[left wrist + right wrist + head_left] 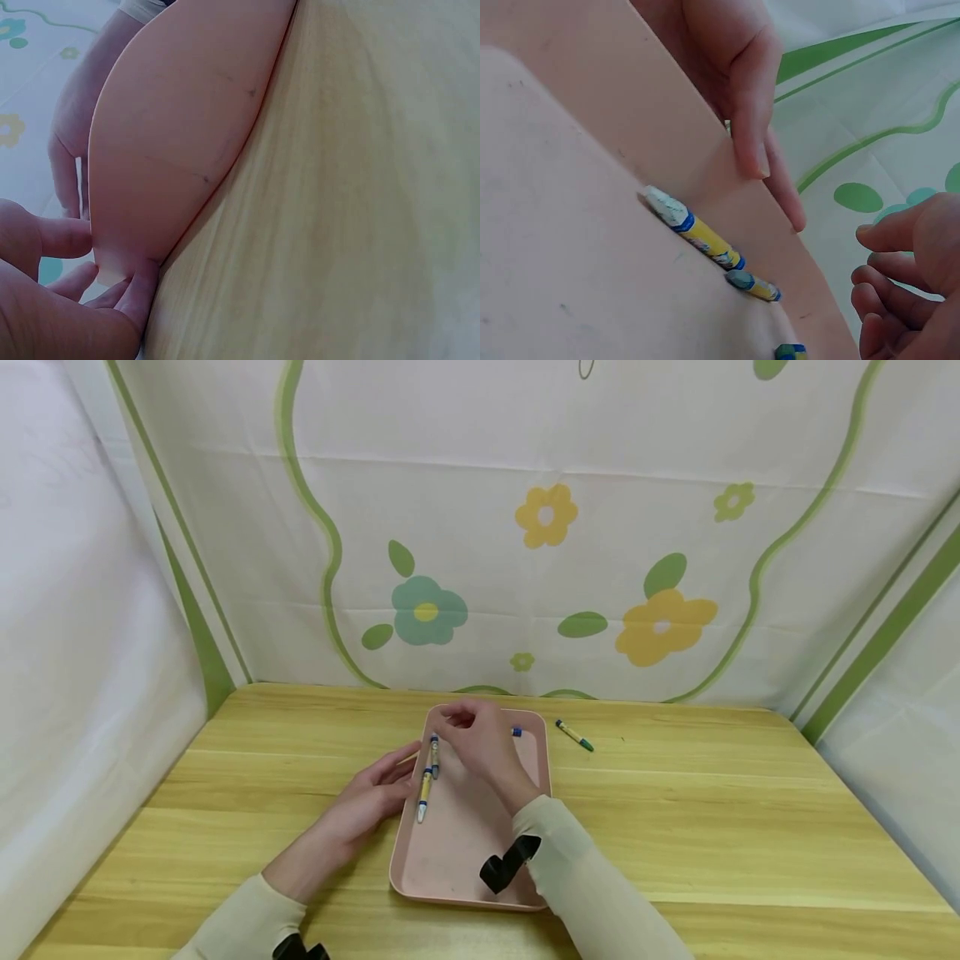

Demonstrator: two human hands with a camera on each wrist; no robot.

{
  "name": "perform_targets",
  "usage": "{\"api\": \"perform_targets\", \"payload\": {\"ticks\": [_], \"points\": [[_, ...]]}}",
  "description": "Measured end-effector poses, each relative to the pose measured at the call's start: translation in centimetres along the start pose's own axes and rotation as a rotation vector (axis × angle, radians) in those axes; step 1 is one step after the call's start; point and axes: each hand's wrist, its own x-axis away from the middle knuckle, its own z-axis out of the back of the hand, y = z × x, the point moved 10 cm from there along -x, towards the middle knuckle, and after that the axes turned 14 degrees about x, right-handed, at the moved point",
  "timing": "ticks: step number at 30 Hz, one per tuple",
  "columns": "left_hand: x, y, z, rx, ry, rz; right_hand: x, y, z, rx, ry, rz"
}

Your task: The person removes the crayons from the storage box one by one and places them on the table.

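**Pink tray (450, 856): work along the left wall**

A floral cloth backdrop (465, 510) hangs behind a wooden table (750, 818), on which the tray lies lengthwise. The left hand (375, 797) rests against the tray's left wall from outside, fingers mostly straight and slightly spread, touching the rim and holding no crayon. The right hand (480, 739) hovers over the far left corner, its fingers loosely bent; the right wrist view shows thumb and fingers apart, with nothing visible between them. Inside the left wall, a white-tipped crayon (425, 795) and a grey-tipped crayon (435, 756) lie nearly end to end. A blue-ended crayon (516, 732) lies near the far wall, partly hidden by the right hand. A green-tipped crayon (575, 736) lies on the table, right of the tray.

The step in hand appears to be lining crayons along the tray's edge. The next move probably calls for the right hand to reach across and pinch the green-tipped crayon, the left steadying the rim.
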Motion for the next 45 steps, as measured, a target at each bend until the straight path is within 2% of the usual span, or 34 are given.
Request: {"api": "perform_targets", "payload": {"ticks": [5,11,21,33,45], "points": [[0.0,0.0,0.0,-0.001,0.003,-0.001,-0.1,0.9,-0.7,0.009,-0.014,-0.032],[0.0,-0.1,0.0,-0.006,0.004,-0.001,-0.2,1.4,-1.4,0.036,-0.043,-0.021],[0.0,-0.1,0.0,0.005,0.0,-0.003,-0.3,1.9,-2.8,0.066,-0.154,-0.019],[-0.1,0.0,0.0,0.004,-0.003,-0.006,-0.5,2.1,-4.0,0.138,-0.229,-0.049],[0.1,0.1,-0.3,0.004,-0.03,-0.019,-0.4,1.9,-4.1,0.204,-0.207,-0.033]]}}
